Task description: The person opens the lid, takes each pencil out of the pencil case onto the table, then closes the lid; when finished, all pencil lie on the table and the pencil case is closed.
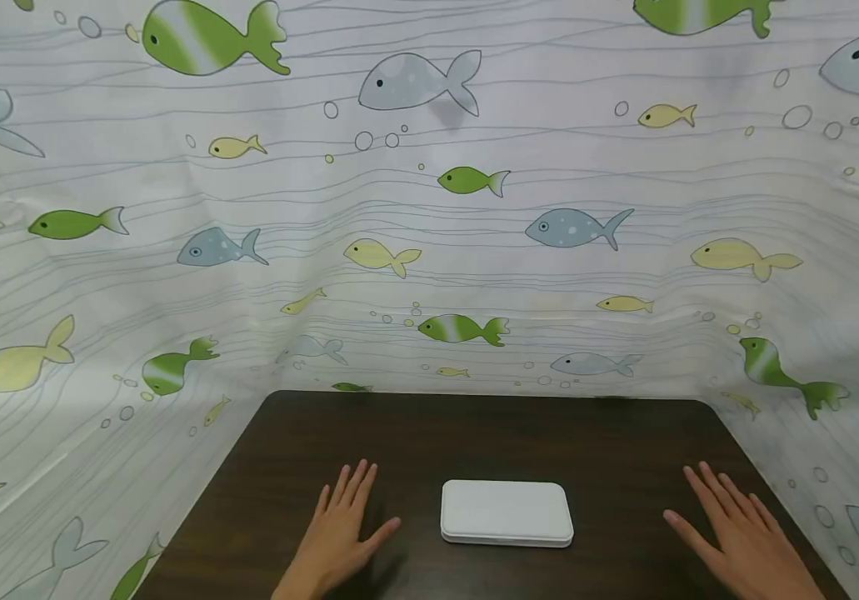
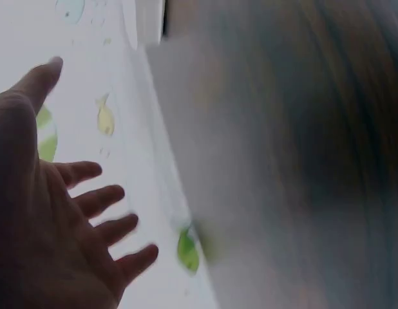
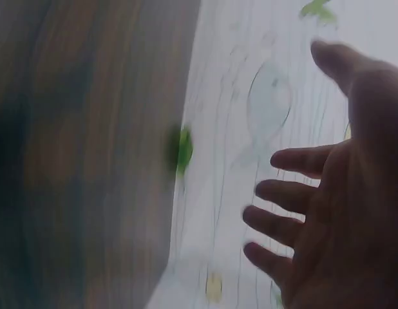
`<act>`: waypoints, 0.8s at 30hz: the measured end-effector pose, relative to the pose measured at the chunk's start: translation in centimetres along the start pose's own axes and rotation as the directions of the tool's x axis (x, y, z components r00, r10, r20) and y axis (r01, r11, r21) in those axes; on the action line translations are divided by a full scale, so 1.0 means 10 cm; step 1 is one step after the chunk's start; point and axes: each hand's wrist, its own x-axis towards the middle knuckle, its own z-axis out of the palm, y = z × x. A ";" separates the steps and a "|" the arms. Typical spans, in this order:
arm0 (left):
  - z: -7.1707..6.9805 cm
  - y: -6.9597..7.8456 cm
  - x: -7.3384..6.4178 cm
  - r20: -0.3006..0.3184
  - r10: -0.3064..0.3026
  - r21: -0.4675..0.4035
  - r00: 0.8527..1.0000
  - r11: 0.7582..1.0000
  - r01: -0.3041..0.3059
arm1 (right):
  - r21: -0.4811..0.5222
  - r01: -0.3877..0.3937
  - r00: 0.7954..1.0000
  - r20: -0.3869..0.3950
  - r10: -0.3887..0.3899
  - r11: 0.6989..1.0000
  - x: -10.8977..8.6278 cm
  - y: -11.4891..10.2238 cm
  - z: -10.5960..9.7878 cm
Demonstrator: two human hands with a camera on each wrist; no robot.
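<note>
A flat white box with rounded corners [image 1: 506,512] lies on the dark wooden table between the two hands; a seam runs along its front side. To its left is my left hand [image 1: 339,529], palm down with fingers spread, apart from the box and holding nothing. My right hand [image 1: 744,533] lies farther off on the right side, likewise spread and without anything in it. In the left wrist view the left hand [image 2: 64,212] has its fingers extended, and part of the white box [image 2: 147,22] shows at the top. The right wrist view shows the right hand [image 3: 328,199] with straight, parted fingers.
The dark brown table [image 1: 489,433] has rounded far corners. A white curtain [image 1: 287,183] printed with green, blue and yellow fish surrounds its back and both sides, close to the table edges.
</note>
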 end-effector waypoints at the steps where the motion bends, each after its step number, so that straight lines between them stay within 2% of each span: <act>1: 0.03 0.03 0.02 0.014 0.011 -0.030 1.000 0.999 -0.011 | 0.035 0.024 1.000 -0.004 -0.024 0.999 0.02 -0.05 0.01; 3: 0.11 0.09 0.08 0.060 0.035 -0.103 0.998 0.994 -0.028 | 0.126 0.090 0.996 -0.017 -0.089 0.988 0.07 -0.20 0.06; 6: 0.24 0.19 0.18 0.135 0.075 -0.196 0.988 0.979 -0.047 | 0.247 0.210 0.978 -0.054 -0.203 0.946 0.18 -0.46 0.24; 10: 0.42 0.33 0.27 0.206 0.127 -0.244 0.970 0.967 -0.075 | 0.338 0.300 0.952 -0.052 -0.301 0.892 0.33 -0.74 0.58; 13: 0.53 0.41 0.32 0.229 0.156 -0.273 0.961 0.958 -0.091 | 0.339 0.337 0.936 -0.022 -0.350 0.878 0.44 -0.86 0.82; 17: 0.63 0.47 0.34 0.231 0.137 -0.300 0.963 0.952 -0.064 | 0.296 0.381 0.913 0.028 -0.406 0.876 0.57 -0.93 1.04; 24: 0.65 0.46 0.36 0.226 0.090 -0.315 0.970 0.949 -0.015 | 0.224 0.402 0.899 0.088 -0.429 0.888 0.72 -0.99 1.13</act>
